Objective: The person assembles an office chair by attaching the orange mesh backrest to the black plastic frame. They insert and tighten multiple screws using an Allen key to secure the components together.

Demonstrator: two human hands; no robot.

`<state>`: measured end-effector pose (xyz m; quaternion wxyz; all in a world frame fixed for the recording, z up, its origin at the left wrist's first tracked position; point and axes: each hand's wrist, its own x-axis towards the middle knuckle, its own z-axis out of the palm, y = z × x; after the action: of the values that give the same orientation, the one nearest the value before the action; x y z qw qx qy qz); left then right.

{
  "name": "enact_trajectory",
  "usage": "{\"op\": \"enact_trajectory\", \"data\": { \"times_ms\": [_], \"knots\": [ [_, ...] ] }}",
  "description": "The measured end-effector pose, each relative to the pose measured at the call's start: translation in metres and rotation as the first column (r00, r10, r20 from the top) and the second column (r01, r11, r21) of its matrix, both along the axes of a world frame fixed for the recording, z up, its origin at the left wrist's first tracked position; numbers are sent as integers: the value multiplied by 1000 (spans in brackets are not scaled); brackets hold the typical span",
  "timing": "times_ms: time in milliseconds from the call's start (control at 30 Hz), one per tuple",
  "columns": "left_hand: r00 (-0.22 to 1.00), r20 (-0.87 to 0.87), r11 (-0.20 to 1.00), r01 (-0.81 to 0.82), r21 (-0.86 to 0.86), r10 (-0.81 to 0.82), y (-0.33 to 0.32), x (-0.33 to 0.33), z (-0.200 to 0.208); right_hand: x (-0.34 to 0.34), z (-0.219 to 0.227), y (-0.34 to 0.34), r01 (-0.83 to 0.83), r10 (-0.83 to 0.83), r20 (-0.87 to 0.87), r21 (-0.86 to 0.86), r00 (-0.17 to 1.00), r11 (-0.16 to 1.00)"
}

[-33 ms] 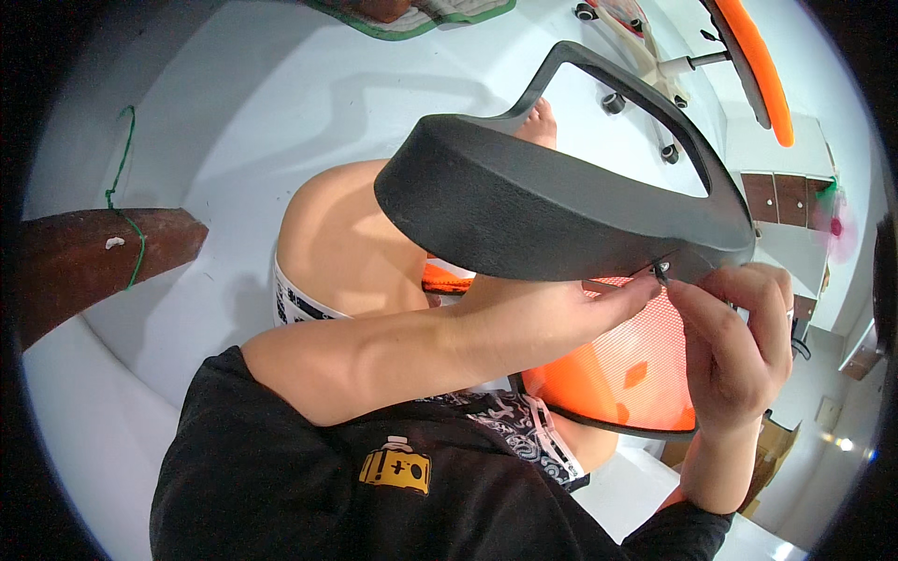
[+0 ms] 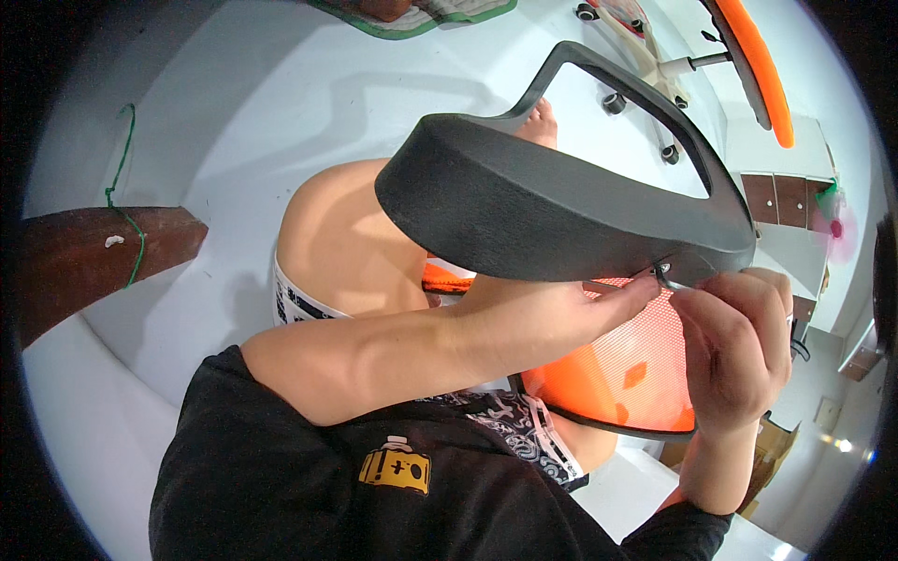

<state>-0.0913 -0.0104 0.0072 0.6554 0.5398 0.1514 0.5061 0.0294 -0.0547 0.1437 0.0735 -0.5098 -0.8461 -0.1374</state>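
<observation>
At centre right of the frame, the right hand (image 2: 739, 355) pinches a small screw (image 2: 662, 273) against the black armrest (image 2: 561, 206); the left hand (image 2: 571, 313), fingers extended, steadies it. Keep the screw square to its hole.

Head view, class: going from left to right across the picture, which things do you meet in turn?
Brown wooden piece with green string → bare knee → black chair armrest → right hand → orange seat edge.
</observation>
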Motion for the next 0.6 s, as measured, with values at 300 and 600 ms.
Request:
{"op": "enact_trajectory", "data": {
  "times_ms": [300, 600],
  "knots": [
    [986, 68, 984, 161, -83, -155, 0, -6, 5, 13, 0, -5, -68, 64, -66, -72, 996, 995],
    [989, -46, 989, 141, -30, -143, 1, -9, 5, 11, 8, 3, -164, 163, -18, -92, 986, 982]
  ]
}}
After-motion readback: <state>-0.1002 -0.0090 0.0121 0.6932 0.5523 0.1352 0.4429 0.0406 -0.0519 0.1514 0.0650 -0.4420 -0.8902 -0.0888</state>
